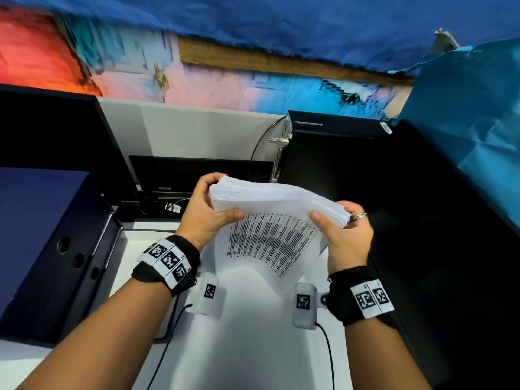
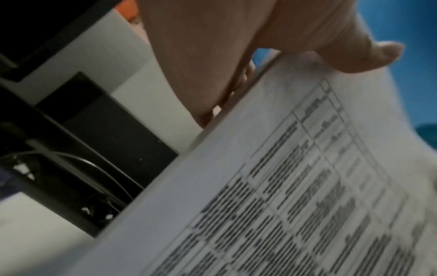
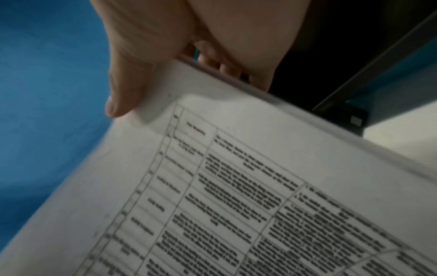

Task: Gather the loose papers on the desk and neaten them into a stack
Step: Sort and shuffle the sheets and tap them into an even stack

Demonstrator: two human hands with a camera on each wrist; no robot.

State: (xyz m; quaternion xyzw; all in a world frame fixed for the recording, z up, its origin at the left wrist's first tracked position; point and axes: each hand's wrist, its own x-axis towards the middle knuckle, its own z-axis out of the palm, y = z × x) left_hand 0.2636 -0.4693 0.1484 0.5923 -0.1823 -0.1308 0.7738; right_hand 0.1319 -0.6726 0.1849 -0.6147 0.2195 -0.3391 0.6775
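Observation:
A thick stack of white papers (image 1: pixel 270 218) is held upright above the white desk (image 1: pixel 253 333), its printed table facing me. My left hand (image 1: pixel 208 204) grips the stack's left top corner, thumb on the front sheet and fingers behind. My right hand (image 1: pixel 340 229) grips the right top corner the same way. The left wrist view shows my left hand (image 2: pixel 260 46) with its thumb pressed on the printed stack of papers (image 2: pixel 283 186). In the right wrist view my right hand (image 3: pixel 141 65) pinches the stack of papers (image 3: pixel 236 186) near its edge. The sheets' top edges look slightly uneven.
A dark blue box (image 1: pixel 47 249) sits at the left. A black monitor (image 1: pixel 56 142) stands behind it, with a black device (image 1: pixel 197 175) and cables at the back. A black computer tower (image 1: pixel 332 159) and a black panel (image 1: pixel 450 249) close off the right side.

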